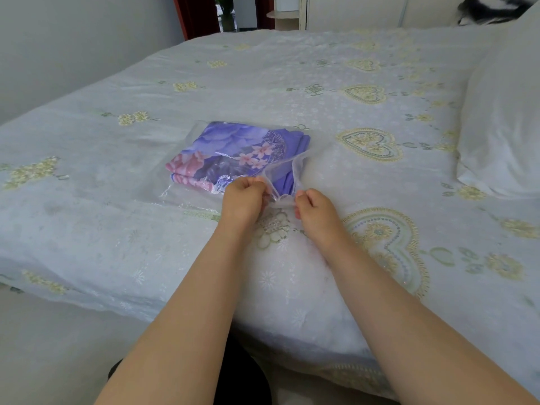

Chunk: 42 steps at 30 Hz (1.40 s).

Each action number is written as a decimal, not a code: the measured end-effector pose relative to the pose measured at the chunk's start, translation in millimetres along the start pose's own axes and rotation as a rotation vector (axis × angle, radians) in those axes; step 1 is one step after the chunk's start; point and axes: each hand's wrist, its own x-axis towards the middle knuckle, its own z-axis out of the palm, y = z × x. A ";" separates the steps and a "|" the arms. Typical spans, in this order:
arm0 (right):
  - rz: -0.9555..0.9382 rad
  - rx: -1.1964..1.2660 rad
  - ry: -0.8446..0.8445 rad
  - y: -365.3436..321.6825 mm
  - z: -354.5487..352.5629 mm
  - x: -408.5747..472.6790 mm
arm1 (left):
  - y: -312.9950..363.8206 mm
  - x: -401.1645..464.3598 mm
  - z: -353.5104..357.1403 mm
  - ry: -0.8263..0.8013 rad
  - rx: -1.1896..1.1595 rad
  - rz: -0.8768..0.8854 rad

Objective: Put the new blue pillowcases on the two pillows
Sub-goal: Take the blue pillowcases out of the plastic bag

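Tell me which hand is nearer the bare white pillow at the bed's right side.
Right. The right hand pinches the clear plastic bag's mouth on the bare white pillow's side; the left hand grips it farther away.

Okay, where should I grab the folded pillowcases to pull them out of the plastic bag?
Probably the plain blue folded edge of the pillowcases, reaching in from the near side: the plastic bag gapes there, its mouth pinched apart by the left hand and right hand.

bed [292,83]: white embroidered cover | wall [73,39]: pale grey | curtain [193,13]: dark red
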 end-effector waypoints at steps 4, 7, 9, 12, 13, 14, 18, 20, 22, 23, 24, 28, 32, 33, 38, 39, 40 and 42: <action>0.024 -0.104 0.009 1.4 3.9 2.9 | -0.3 -1.6 3.4 -0.107 0.119 0.017; 0.058 -0.095 0.018 -0.5 4.2 3.8 | -3.8 -3.3 5.3 -0.112 0.155 0.108; 0.094 -0.028 0.051 -2.6 4.6 4.0 | -4.9 -2.7 4.3 -0.080 0.148 0.141; 0.107 0.036 0.110 -9.7 3.4 6.1 | -3.7 -7.3 6.2 -0.055 0.285 0.206; 0.084 -0.015 0.112 -10.6 2.5 7.7 | -2.7 -10.1 7.2 -0.024 0.381 0.255; 0.063 -0.082 0.117 -9.0 1.7 10.3 | -1.4 -12.6 7.3 0.025 0.472 0.313; 0.093 -0.063 0.278 -0.9 -6.0 13.1 | 5.2 -11.0 -3.9 0.310 0.481 0.452; 0.106 -0.010 0.337 -0.8 -8.9 12.1 | 6.1 -6.0 -11.8 0.382 0.434 0.450; 0.087 -0.066 0.342 -6.0 -12.0 13.8 | 5.8 -6.6 -13.8 0.320 0.476 0.483; 0.067 -0.123 0.332 -9.7 -14.9 16.5 | 5.4 -8.5 -12.4 0.269 0.498 0.504; 0.049 -0.186 0.317 -12.5 -17.9 19.7 | 4.7 -10.2 -11.0 0.228 0.507 0.520; 0.124 -0.344 0.260 -8.8 -34.2 32.1 | 6.8 -11.7 -14.9 0.243 0.329 0.476; 0.197 -0.307 0.241 -3.3 -40.2 31.1 | 13.9 -11.6 -22.4 0.367 0.078 0.398; 0.136 -0.321 0.268 -6.1 -37.9 29.0 | 14.6 -13.0 -21.5 0.332 0.061 0.396; -0.158 -0.577 0.171 -6.9 -29.3 24.1 | 16.3 -20.9 -17.3 0.275 -0.040 0.416; -0.047 -0.543 0.114 -5.1 -32.8 26.9 | 17.6 -21.4 -18.7 0.322 -0.091 0.433; 0.074 -0.476 0.069 -5.4 -37.3 28.1 | 18.6 -21.3 -20.4 0.360 -0.129 0.444; 0.202 -0.385 0.056 -11.7 -44.1 31.5 | 19.7 -20.8 -21.9 0.357 -0.156 0.450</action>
